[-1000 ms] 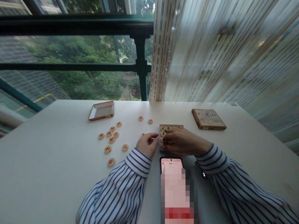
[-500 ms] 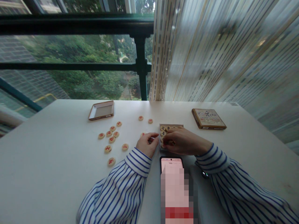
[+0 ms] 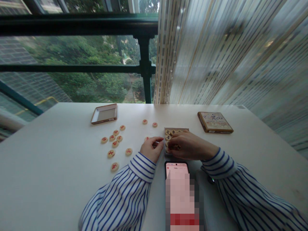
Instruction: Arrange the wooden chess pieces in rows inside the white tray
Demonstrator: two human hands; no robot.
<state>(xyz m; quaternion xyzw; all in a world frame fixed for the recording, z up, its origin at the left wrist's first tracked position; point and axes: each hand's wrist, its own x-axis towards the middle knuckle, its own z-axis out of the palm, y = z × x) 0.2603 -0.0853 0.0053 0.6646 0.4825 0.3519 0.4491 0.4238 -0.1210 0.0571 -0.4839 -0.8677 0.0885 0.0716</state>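
Note:
Round wooden Chinese chess pieces (image 3: 167,132) with dark characters stand in rows in a small open box (image 3: 176,128). My right hand (image 3: 192,146) reaches over this box from the right, its fingers bent down and closed on a Chinese chess piece inside, mostly hidden under the hand. By the box's left edge is my left hand (image 3: 152,149), thumb and forefinger curved and slightly apart, with nothing visible between them. A red-marked piece (image 3: 147,138) is partly covered behind the left hand. More red-marked pieces (image 3: 115,144) lie scattered on the table to the left.
An open, shallow box lid (image 3: 104,114) lies at the back left of the white table (image 3: 60,166). At the back right is a closed, printed box (image 3: 215,122). A phone (image 3: 176,168) lies in front of the open box, between my forearms. Window and curtain stand behind.

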